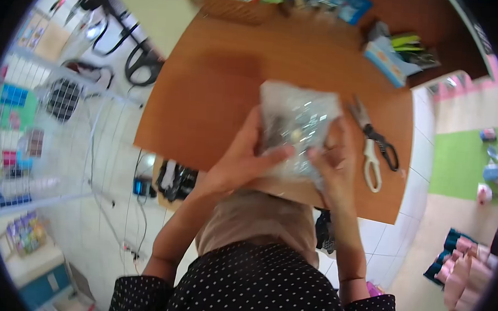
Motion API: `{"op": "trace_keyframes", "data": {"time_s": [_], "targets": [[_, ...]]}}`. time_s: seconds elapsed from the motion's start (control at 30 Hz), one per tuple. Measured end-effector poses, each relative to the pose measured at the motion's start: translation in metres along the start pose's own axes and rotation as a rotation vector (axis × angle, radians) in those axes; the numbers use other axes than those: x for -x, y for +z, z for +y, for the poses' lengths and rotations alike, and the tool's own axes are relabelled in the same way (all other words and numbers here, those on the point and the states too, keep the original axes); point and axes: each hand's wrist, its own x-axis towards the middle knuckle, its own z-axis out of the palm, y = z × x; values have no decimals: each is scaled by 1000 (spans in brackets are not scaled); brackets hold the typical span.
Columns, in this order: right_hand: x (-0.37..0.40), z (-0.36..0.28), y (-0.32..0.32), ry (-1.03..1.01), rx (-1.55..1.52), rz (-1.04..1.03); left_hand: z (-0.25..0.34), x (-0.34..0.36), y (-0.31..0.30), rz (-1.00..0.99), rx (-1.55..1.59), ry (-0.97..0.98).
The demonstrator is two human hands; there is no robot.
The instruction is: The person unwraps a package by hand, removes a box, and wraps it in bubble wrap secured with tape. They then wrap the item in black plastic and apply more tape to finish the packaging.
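Note:
A package in clear, shiny plastic wrap [302, 116] is held up above the wooden table, between both hands. My left hand [249, 152] grips its left side, thumb pressed on the front face. On the right edge, my right hand [336, 160] is closed around it, its thumb also on the front. What lies inside the wrap is blurred and cannot be made out. To the right of my right hand, scissors [372, 140] with one white and one black handle loop lie on the table, their blades pointing away from me.
The brown wooden table [207, 97] spreads beneath the hands. At its back right is a light blue box [384, 64] beside a yellow-green item [407, 42]. A wicker basket [231, 11] stands at the back. On the left, a white wire rack [66, 98] rises from the tiled floor.

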Motion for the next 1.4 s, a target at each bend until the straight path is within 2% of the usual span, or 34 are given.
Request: {"op": "trace_keyframes", "data": {"time_s": [0.03,0.07,0.1,0.13,0.23,0.27,0.3,0.37,0.4,0.43,0.47,0.5,0.53,0.57,0.6,0.63,0.7,0.77,0.9,0.97,1.03,1.1,1.13,1.17,1.23,1.27,1.3,1.37,1.4], "targets": [[0,-7,4,36,-15,50,6,11,6,-23,-88,104],[-3,-15,7,73,-62,10,15,20,11,37,-119,79],[-8,-11,14,84,14,-17,-4,27,-1,72,105,87],[-10,-6,27,95,-50,-46,2,41,-9,134,205,45],[-17,22,73,82,-202,-175,14,79,-40,351,88,37],[-21,33,84,37,-146,-229,10,89,-51,307,49,159],[-23,37,98,58,-153,-238,7,97,-50,429,141,213],[-24,41,128,199,-169,-357,1,116,-68,724,-4,76],[-24,50,138,194,-204,-366,-9,131,-80,683,49,267],[-28,54,138,206,-206,-369,-16,146,-96,786,61,324],[-33,58,133,60,58,-396,-24,161,-112,890,67,381],[-37,61,128,-87,323,-422,-27,175,-127,1145,35,295],[-39,64,126,-76,325,-429,-28,186,-141,1244,103,326],[-39,66,123,-56,273,-339,-31,195,-155,1342,174,354],[-38,68,122,-37,224,-246,-43,206,-172,1348,183,343],[-36,69,123,-26,233,-247,-65,217,-192,1458,156,267],[-35,68,125,-185,533,-331,-115,228,-228,1598,193,105],[-35,68,127,-189,522,-312,-177,232,-254,1577,208,-26],[-37,68,123,-235,523,-338,-285,224,-273,1389,-171,-226],[-37,67,121,-243,539,-346,-340,227,-285,1264,-684,-359],[-39,65,121,-248,555,-353,-356,218,-280,1192,-726,-334],[-40,62,120,-309,596,-423,-366,210,-274,1070,-1236,-379],[-40,59,119,-297,609,-415,-367,205,-273,1044,-1221,-545],[-38,55,118,-240,631,-462,-367,199,-275,1028,-1213,-550],[-38,53,117,-174,659,-500,-369,190,-286,1000,-1051,-900],[-39,54,117,-207,658,-511,-374,191,-291,985,-1161,-792],[-40,54,117,-243,657,-524,-372,191,-294,972,-1156,-794],[-40,51,118,-234,677,-524,-364,188,-302,808,-1411,-710],[-40,50,119,-229,689,-528,-364,186,-304,808,-1479,-644]]}}
